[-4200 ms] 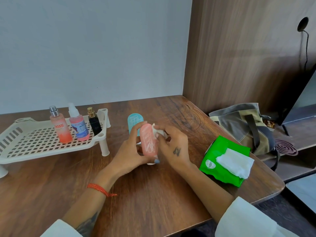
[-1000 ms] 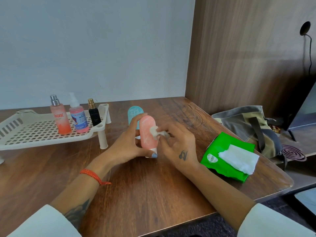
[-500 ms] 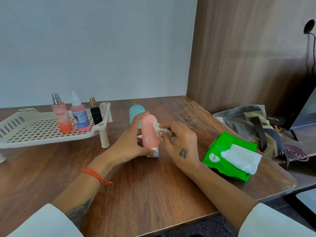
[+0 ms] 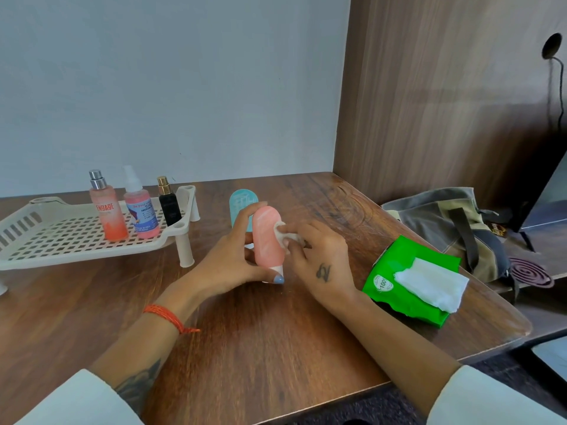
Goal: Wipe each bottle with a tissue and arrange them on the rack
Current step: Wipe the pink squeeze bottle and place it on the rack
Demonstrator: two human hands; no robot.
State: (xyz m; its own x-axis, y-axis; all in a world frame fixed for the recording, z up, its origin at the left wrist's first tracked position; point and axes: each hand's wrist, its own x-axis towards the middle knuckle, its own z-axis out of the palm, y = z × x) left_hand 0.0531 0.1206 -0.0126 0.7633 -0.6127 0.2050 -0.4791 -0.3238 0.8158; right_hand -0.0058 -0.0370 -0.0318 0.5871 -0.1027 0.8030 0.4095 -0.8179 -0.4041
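My left hand [image 4: 233,265] grips a pink tube bottle [image 4: 266,240] held upright, cap down, over the middle of the table. My right hand [image 4: 319,256] pinches a small crumpled tissue [image 4: 280,233] against the bottle's right side. A teal bottle [image 4: 242,205] stands behind my left hand, partly hidden. The cream slotted rack [image 4: 49,237] stands at the left and carries three upright bottles at its right end: an orange spray bottle [image 4: 107,210], a pink spray bottle [image 4: 141,210] and a small black bottle [image 4: 168,204].
A green tissue pack [image 4: 395,286] with a white tissue [image 4: 429,283] sticking out lies at the right of the wooden table [image 4: 260,348]. A grey and tan bag [image 4: 451,222] and a coil [image 4: 530,271] sit beyond the table's right edge.
The tissue in my right hand has shifted along the pink bottle's side, and my left hand has turned the bottle a little. The rack and its bottles have stayed put.
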